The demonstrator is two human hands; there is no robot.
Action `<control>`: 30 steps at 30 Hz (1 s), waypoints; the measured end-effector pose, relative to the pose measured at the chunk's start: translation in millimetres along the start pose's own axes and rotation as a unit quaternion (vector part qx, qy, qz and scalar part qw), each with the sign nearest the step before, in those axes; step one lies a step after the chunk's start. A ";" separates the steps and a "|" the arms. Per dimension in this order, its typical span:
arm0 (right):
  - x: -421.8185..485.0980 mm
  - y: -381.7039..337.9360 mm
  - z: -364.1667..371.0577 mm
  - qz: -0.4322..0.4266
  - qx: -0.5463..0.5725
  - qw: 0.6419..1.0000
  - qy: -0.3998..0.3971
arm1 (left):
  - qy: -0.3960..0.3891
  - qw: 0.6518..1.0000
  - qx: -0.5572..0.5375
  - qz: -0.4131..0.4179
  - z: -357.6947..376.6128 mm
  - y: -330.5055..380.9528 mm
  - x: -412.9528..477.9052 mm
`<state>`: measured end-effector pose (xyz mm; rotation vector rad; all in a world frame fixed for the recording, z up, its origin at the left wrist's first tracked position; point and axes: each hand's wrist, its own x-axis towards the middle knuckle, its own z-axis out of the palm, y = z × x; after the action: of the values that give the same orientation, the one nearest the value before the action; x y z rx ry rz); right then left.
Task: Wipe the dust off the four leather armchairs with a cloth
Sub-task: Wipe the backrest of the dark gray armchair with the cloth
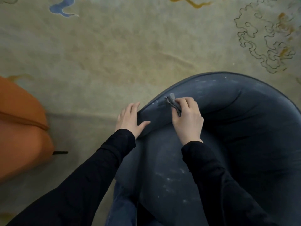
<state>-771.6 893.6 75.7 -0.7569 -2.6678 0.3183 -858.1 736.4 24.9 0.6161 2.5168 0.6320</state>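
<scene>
A dark blue leather armchair (236,128) fills the lower right, with pale dust streaks on its rim and on its curved side. My right hand (187,118) grips a bunched grey cloth (173,102) and presses it against the chair's upper edge. My left hand (130,119) rests with straight fingers on the chair's left edge, thumb lying on the leather. Both arms are in black sleeves.
An orange leather armchair (21,128) stands at the left edge with a thin dark leg (60,152) showing. A beige patterned carpet (114,46) with blue and gold swirls covers the floor between and beyond the two chairs.
</scene>
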 end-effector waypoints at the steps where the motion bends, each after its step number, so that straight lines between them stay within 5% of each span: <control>1: 4.9 0.3 7.5 -0.017 -0.016 1.000 0.010 | 0.001 1.000 -0.008 0.007 4.3 0.7 4.5; 7: 11.6 0.3 44.6 -0.099 0.000 0.995 0.029 | 0.028 0.997 -0.065 0.035 28.6 -8.7 21.2; 21: -1.0 1.9 74.4 -0.062 0.164 0.980 0.089 | 0.080 0.975 -0.202 0.050 47.7 -10.9 16.9; 30: -5.2 2.7 67.1 -0.135 0.212 0.967 0.043 | 0.073 0.970 -0.225 0.056 45.0 -13.8 19.2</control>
<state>-792.3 885.1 12.2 -0.2656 -2.4523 0.7321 -853.4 749.7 -23.9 0.5578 2.3572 1.2837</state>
